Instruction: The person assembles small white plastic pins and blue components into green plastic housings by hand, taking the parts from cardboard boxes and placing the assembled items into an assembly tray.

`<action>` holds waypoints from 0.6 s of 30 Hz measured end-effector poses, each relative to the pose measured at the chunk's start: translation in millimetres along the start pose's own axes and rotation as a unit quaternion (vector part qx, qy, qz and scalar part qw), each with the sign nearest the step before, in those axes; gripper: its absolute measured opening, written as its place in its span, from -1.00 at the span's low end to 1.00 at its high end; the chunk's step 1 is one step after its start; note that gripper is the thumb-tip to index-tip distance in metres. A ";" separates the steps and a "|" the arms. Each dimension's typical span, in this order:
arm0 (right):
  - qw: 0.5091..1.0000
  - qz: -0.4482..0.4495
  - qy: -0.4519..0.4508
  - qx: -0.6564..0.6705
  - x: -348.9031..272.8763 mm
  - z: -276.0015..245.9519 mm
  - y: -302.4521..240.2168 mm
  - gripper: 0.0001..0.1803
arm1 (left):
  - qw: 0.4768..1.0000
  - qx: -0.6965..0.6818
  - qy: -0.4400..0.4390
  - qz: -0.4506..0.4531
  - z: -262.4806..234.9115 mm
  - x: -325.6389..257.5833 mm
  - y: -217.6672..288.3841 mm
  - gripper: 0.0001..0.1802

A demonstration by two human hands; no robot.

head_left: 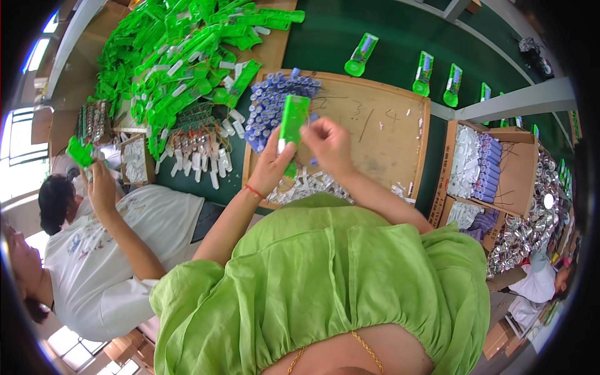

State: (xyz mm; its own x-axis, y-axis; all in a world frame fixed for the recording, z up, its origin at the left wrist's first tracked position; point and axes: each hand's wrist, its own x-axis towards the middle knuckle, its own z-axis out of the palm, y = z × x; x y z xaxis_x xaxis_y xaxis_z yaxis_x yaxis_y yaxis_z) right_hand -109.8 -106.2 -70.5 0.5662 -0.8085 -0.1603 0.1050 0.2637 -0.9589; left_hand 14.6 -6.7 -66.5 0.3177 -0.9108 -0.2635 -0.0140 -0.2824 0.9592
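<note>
My left hand [270,164] grips a bright green plastic flashlight-like casing [294,119] by its lower end, holding it upright above a wooden tray [381,159]. Beside the casing's right edge, my right hand [329,145] has its thumb and fingers pinched together. Whatever sits between those fingertips is too small or hidden to make out. Blue cylindrical battery cells [275,103] stand packed in the tray's far left part, just behind the casing. Small white plastic pieces [309,187] lie loose along the tray's near edge, below my hands.
Green casings [181,56] are heaped at the far left, with wired white parts [203,156] nearer. Casings with blue cells [423,74] sit spaced along the green belt [400,31]. Cardboard boxes [519,169] of cells and silvery parts [525,244] stand right. A co-worker's hand [100,187] holds another casing.
</note>
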 end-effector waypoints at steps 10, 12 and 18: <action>0.996 -0.074 0.041 -0.021 -4.8 -7.6 -21.2 -0.80 | 0.999 -0.035 0.000 0.021 16.2 -16.9 7.4 -0.44; 0.995 -0.088 0.046 -0.022 -11.7 -6.2 -22.2 -0.80 | 0.999 -0.032 -0.005 0.025 15.8 -17.5 11.6 -0.47; 0.963 -0.188 0.007 -0.194 -49.6 8.5 -20.3 -0.80 | 0.993 -0.118 0.009 0.031 20.7 -18.9 28.3 -0.55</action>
State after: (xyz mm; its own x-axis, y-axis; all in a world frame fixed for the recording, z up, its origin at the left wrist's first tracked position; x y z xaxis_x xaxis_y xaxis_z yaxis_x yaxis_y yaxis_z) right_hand -133.1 -67.0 -41.1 0.5371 -0.8159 0.2140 -0.0143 -0.2625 -0.9648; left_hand -11.4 -3.7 -36.5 0.3396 -0.9181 -0.2042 0.1874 -0.1467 0.9713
